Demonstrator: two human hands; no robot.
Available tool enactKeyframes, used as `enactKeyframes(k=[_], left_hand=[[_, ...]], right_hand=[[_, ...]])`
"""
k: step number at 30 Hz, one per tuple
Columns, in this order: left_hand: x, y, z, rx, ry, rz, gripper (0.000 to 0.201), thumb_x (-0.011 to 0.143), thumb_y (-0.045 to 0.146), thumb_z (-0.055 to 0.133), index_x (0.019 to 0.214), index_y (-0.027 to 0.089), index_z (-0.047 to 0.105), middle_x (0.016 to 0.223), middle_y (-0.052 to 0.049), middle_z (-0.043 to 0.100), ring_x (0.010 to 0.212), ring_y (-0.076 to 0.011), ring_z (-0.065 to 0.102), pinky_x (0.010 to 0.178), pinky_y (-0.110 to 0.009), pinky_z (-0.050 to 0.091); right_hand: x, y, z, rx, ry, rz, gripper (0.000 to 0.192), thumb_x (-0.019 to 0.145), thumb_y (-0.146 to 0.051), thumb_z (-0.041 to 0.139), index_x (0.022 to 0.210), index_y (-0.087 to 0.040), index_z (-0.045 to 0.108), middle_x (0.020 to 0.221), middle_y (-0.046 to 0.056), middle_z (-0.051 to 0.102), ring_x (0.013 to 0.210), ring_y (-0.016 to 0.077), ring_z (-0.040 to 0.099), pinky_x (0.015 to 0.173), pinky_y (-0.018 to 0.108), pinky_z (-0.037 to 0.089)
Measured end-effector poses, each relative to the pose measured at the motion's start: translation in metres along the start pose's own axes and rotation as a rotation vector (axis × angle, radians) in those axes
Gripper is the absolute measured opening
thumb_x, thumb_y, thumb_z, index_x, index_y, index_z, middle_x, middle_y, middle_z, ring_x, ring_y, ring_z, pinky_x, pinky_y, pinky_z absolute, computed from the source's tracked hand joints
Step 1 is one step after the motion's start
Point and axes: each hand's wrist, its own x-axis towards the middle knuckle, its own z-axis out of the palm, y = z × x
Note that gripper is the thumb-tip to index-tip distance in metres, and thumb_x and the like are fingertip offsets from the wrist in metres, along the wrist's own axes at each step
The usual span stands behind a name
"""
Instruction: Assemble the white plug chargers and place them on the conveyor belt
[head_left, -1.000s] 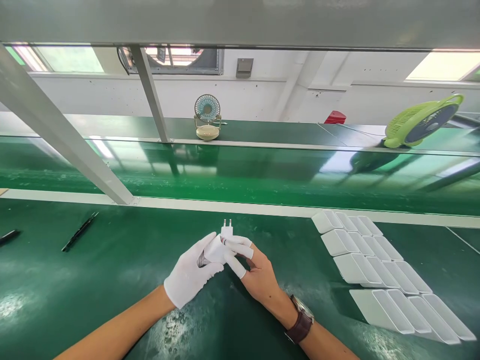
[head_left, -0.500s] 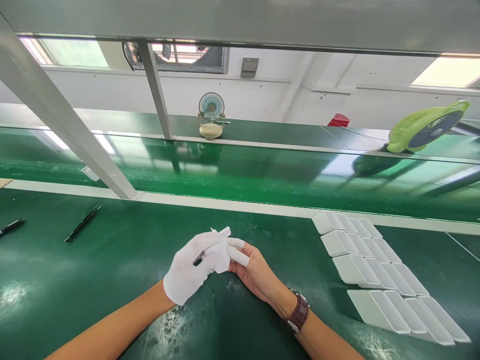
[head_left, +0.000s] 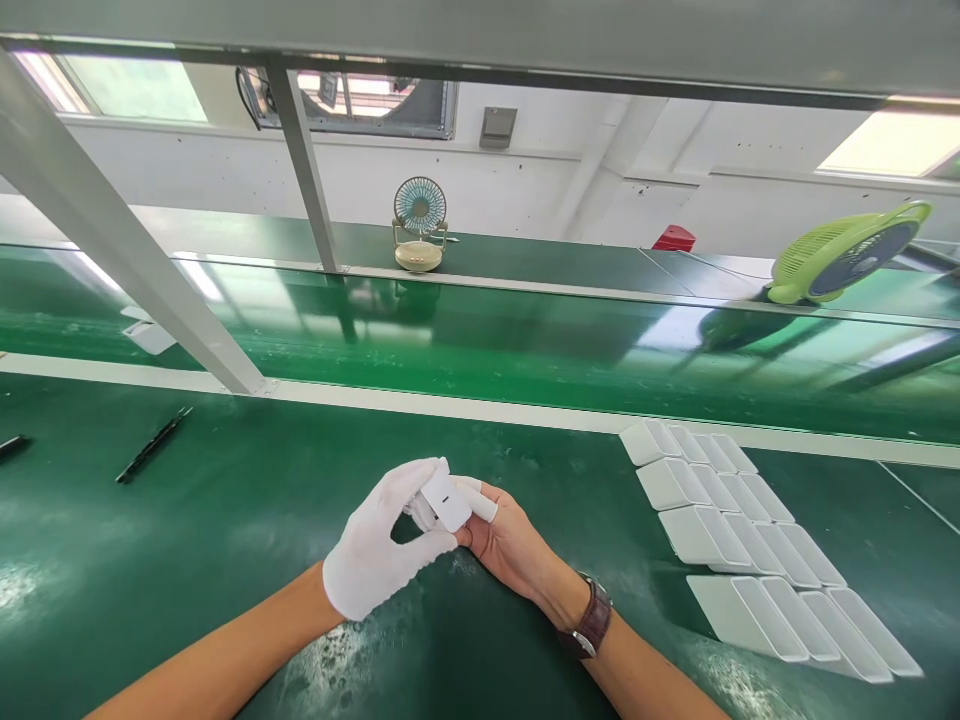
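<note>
Got the little white charger [head_left: 445,499] pinched between both hands right now, held just above the green bench [head_left: 225,540], roughly mid-way along its near edge. My left hand [head_left: 382,545] has the white glove on, and its thumb and index finger curl round the left side of the charger, with the fingertips [head_left: 427,470] on the top edge and the thumb underneath. My right hand [head_left: 506,540] is bare apart from white finger cots, and those fingers [head_left: 480,505] press against the charger's right side from behind. So both hands are closed on it, with the flat face with the tiny dark mark turned up toward me. Can't see the prongs from here.

Off to the right side of the bench there's a batch of white trays [head_left: 750,545] lying in overlapping rows, well apart from my hands. Near the left edge sits a thin black tool [head_left: 154,445]. On the far shelf stands a small desk fan [head_left: 418,225], and a green fan [head_left: 847,250] sits toward the right end.
</note>
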Motion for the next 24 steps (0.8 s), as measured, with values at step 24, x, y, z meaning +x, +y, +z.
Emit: enactKeyframes(k=[24], left_hand=[[0.0062,-0.0061,-0.0050,-0.015,0.067,-0.030,0.023,0.089,0.017,0.057,0.109,0.024,0.066,0.114,-0.006,0.069,0.102,-0.0201,0.068,0.084,-0.034,0.059]], right_hand=[[-0.0017,0.0009,0.0059,-0.108,0.023,-0.014,0.036,0.081,-0.042,0.079,0.107,-0.017,0.072,0.098,0.006,0.072,0.081,0.0173,0.067,0.076,0.032,0.056]])
